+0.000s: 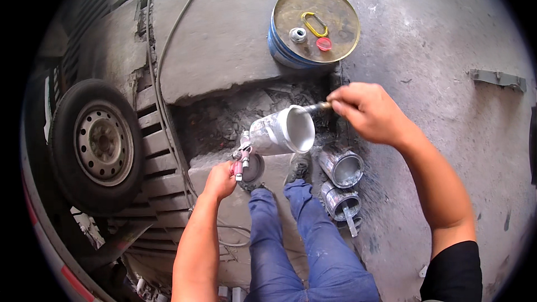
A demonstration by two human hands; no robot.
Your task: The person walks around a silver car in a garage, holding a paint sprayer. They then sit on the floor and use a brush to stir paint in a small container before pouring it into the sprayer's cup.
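My left hand (221,180) is closed around the red handle of a paint spray gun (243,159) with metal fittings. Joined to the gun is a large paint-smeared cup (271,134), tilted so that its open mouth faces right. My right hand (363,109) pinches a slim tool that looks like a paintbrush (320,106). Its far end, blurred, meets the upper rim of the cup; whether bristles reach inside I cannot tell. Below the cup, by my left shoe, lies a dark round lid or dish (253,169).
Two paint-smeared cans (342,169) stand right of my shoes, one with a flat stick in it. Ahead is a blue drum (285,50) bearing a carabiner and two caps. A broken pit (224,109) opens in the floor. At left are a wheel (103,142) and hoses (162,72).
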